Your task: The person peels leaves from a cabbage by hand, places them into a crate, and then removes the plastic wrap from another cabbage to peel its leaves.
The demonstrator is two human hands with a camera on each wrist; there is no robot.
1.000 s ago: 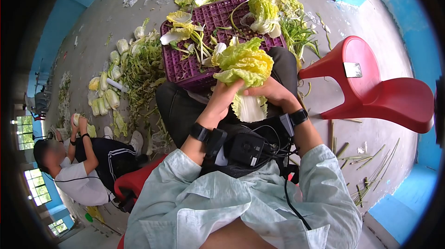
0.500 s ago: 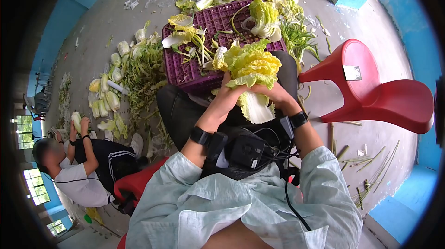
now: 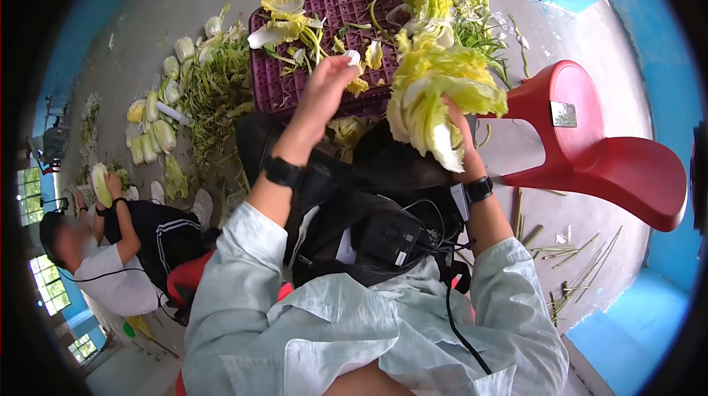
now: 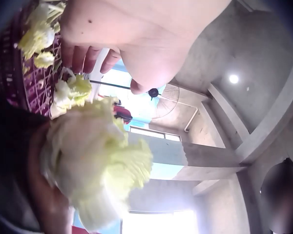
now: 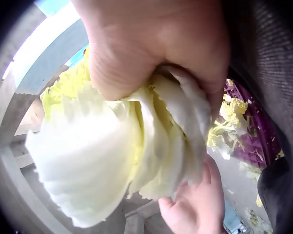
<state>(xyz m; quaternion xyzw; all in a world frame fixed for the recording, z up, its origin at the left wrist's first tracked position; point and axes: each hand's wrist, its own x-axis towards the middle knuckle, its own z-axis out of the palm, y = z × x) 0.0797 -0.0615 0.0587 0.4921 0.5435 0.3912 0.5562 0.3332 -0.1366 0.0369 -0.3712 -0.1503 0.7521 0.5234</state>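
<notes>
My right hand (image 3: 464,130) grips a loose head of Chinese cabbage (image 3: 435,94), its yellow-green frilly leaves spreading over the fingers. White stalk ends of the leaves fan out below the thumb in the right wrist view, where the layered cabbage (image 5: 88,151) fills the middle. Apart from it, my left hand (image 3: 322,94) is over the near part of a purple plastic crate (image 3: 276,97), fingers loosely bent. Its fingertips overlap a small white-and-yellow leaf piece (image 3: 354,58) in the head view. The left palm (image 5: 198,207) faces up, bare, in the right wrist view.
Torn leaves (image 3: 280,31) and another leafy cabbage (image 3: 428,1) lie on the crate. Whole cabbages (image 3: 164,134) and heaped greens (image 3: 214,94) cover the floor at left. A red plastic chair (image 3: 575,116) holding a phone (image 3: 563,114) stands at right. Another person (image 3: 110,263) sits at left.
Both hands were together around the cabbage. The left hand has let go and moved left toward the crate; the right hand has carried the cabbage to the right.
</notes>
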